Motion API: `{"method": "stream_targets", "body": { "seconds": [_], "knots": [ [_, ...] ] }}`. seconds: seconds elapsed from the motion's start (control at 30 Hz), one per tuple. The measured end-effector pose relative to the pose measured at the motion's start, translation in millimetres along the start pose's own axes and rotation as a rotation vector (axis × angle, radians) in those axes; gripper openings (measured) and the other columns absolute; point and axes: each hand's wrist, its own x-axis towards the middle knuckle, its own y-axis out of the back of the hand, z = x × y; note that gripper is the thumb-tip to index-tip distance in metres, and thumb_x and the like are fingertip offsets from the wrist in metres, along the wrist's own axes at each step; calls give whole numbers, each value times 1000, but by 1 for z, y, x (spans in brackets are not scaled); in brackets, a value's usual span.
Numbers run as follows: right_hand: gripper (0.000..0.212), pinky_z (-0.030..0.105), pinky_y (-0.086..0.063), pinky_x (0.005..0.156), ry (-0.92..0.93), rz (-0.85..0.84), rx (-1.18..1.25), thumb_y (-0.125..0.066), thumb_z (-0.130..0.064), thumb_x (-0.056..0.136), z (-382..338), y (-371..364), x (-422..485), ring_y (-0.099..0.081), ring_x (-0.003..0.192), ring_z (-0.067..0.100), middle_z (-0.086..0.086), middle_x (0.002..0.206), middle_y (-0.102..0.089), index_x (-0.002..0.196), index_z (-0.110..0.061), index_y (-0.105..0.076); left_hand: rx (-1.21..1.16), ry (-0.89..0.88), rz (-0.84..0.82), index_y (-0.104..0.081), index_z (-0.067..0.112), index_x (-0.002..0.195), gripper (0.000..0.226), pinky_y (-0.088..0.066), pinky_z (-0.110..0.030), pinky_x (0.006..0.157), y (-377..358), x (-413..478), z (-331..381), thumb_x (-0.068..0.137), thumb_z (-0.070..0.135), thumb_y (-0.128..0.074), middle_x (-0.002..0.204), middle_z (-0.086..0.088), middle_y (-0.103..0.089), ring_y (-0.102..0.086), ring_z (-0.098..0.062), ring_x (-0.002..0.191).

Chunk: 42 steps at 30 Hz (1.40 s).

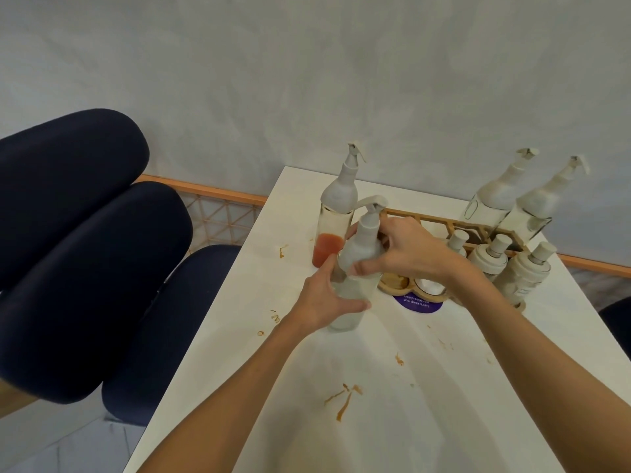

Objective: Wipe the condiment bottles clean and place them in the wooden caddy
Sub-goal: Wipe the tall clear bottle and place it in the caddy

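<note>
A clear glass condiment bottle point(355, 291) with a white spout top stands on the white table point(239, 336). My left hand point(324, 298) grips its glass body. My right hand point(406, 249) grips its white neck from the right. Just behind it stands a second bottle point(336, 213) with a little red sauce at the bottom. The wooden caddy point(433, 221) sits at the back right and holds two tall spouted bottles point(491, 196) point(536, 206). No cloth is visible.
Three small white shakers point(491, 257) stand in front of the caddy, beside a wooden dish holder point(409, 285) and a purple sticker point(418, 304). Brown sauce stains point(345, 399) mark the table. Dark blue chairs point(85, 250) stand at the left.
</note>
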Motion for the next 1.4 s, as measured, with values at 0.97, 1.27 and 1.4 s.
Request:
{"method": "stream_targets", "body": {
  "seconds": [0.97,1.27,1.4],
  "knots": [
    [61,22,-48,80,72,-118,-44,-83,-32,62,2,10,1,-58,97,6,-15,108,-62,118,-35,-58,10,17,6,-47,33,126,79,-51,-34,95,1,-3,2,62,25,-91,118,6,-61,-55,-14,110],
    [46,18,-40,59,-1,43,-63,-75,-58,69,-2,-7,1,-56,76,7,-13,81,-57,94,-25,-56,15,21,-4,-46,36,121,73,-51,-31,91,1,-3,1,64,26,-91,115,8,-60,-55,-11,108],
    [55,21,-48,71,-59,-126,-84,-73,-60,70,1,2,-1,-58,86,8,-13,94,-59,110,-28,-53,13,33,-2,-45,35,131,83,-53,-38,96,1,-3,2,61,30,-91,118,8,-60,-56,-13,112]
  ]
}}
